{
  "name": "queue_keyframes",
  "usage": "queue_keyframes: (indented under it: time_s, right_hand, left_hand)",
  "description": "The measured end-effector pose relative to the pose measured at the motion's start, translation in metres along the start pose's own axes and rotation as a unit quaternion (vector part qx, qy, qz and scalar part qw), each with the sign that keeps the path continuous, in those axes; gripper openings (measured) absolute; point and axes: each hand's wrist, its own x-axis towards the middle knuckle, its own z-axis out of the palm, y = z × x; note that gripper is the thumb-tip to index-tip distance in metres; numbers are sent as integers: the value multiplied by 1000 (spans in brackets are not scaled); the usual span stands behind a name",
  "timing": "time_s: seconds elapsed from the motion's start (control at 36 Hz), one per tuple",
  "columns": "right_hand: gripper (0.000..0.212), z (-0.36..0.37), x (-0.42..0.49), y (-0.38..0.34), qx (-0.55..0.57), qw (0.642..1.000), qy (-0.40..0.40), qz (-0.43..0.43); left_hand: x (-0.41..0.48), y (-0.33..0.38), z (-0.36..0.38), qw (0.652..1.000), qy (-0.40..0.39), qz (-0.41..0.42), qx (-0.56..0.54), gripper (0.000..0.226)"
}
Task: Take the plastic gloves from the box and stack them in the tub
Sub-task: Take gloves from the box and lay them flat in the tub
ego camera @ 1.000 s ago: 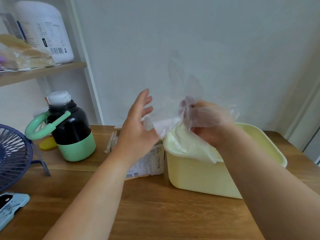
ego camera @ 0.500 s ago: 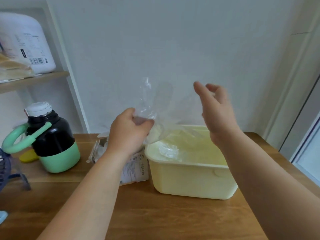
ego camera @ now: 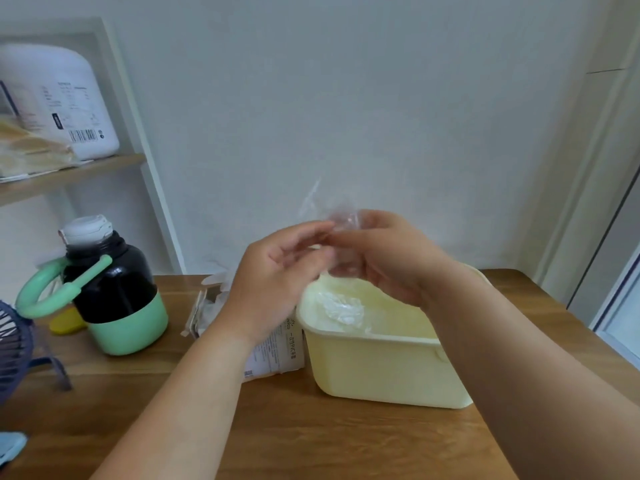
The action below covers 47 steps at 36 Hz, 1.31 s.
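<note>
— Where is the glove [ego camera: 325, 211] now?
— I have it in the air over the left end of the yellow tub [ego camera: 381, 368]. It is clear plastic, crumpled between my two hands, with a bit sticking up above my fingers.
— And each grip?
— The left hand [ego camera: 273, 282] has its grip closed on the glove, thumb and fingertips pinching the plastic. The right hand [ego camera: 391, 261] curls round the same glove from the other side. That spot is blurred, so I cannot tell which part of the glove each one has.
— What else do you see?
— A wad of clear gloves [ego camera: 343, 308] lies inside the tub. The box [ego camera: 277, 348] stands on the table [ego camera: 311, 427] just left of the tub, partly behind my left wrist, with more plastic poking out of its open top. A black and green flask [ego camera: 117, 292] stands further left.
</note>
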Motion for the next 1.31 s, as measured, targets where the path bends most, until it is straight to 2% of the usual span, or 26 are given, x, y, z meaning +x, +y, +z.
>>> queue_keyframes:
  time_s: [0.03,0.08,0.14,0.22,0.25,0.28,0.33,0.42,0.53,0.58,0.67,0.69,0.72,0.78,0.83,0.92,0.97,1.0,1.06,1.11,1.22,1.31]
  right_hand:
    - [10,-2,1,-2,65,998,4,4]
    - [20,-7,1,-5,184,983,-11,7]
    - [24,-12,-2,-7,233,971,-54,16]
    - [32,-16,-5,-7,244,963,-107,33]
    - [38,-17,-5,-7,244,962,-117,36]
    - [41,-20,-5,-6,239,963,-122,38]
    - [37,-25,-4,-5,221,969,-106,41]
    - [40,-36,-4,-4,205,977,-42,45]
    - [33,-44,-1,-2,191,978,77,29]
    - [39,-45,-2,0,144,985,95,18]
    - [96,-47,-5,1,66,995,78,11]
    - [107,-46,-5,2,44,996,77,5]
    - [109,-45,-5,3,25,997,78,-6]
    - [97,-42,-6,4,9,994,102,-24]
    - [85,-41,-6,4,22,990,136,-32]
    - [73,-41,-8,2,80,987,135,-39]
    - [64,-41,-9,-1,109,987,111,-39]
    - [57,-42,-9,-2,114,988,95,-38]
    - [46,-41,-9,-3,106,991,73,-33]
    - [46,-40,-9,-3,91,993,69,-28]
    - [56,-44,-7,1,93,991,98,-26]
    - [57,-48,-7,2,74,987,139,-25]
  left_hand:
    - [0,-4,-3,998,33,2,-53,25]
    - [5,-11,-8,984,115,-14,-137,26]
    - [13,-18,-13,974,138,-53,-172,30]
    - [20,-22,-13,966,23,-148,-210,92]
    - [22,-23,-11,963,-23,-162,-214,97]
    - [24,-24,-7,959,-54,-169,-219,92]
    - [26,-24,-2,954,-68,-161,-243,72]
    - [29,-25,0,947,-22,-150,-282,21]
    - [31,-23,8,972,55,-130,-186,31]
    - [31,-23,14,980,98,-109,-138,27]
    - [32,-26,19,982,152,-91,-61,36]
    - [31,-25,21,982,161,-85,-44,40]
    - [31,-23,22,982,169,-79,-25,42]
    - [30,-21,23,982,173,-70,16,43]
    - [29,-19,23,985,145,-82,36,54]
    - [29,-20,17,984,54,-168,35,100]
    - [30,-19,12,978,8,-206,-1,111]
    - [30,-19,10,977,-11,-211,-30,109]
    - [30,-19,7,973,-53,-204,-93,89]
    - [31,-18,7,968,-62,-195,-142,71]
    - [35,-16,7,960,42,-178,-210,49]
    - [37,-15,7,960,155,-155,-172,15]
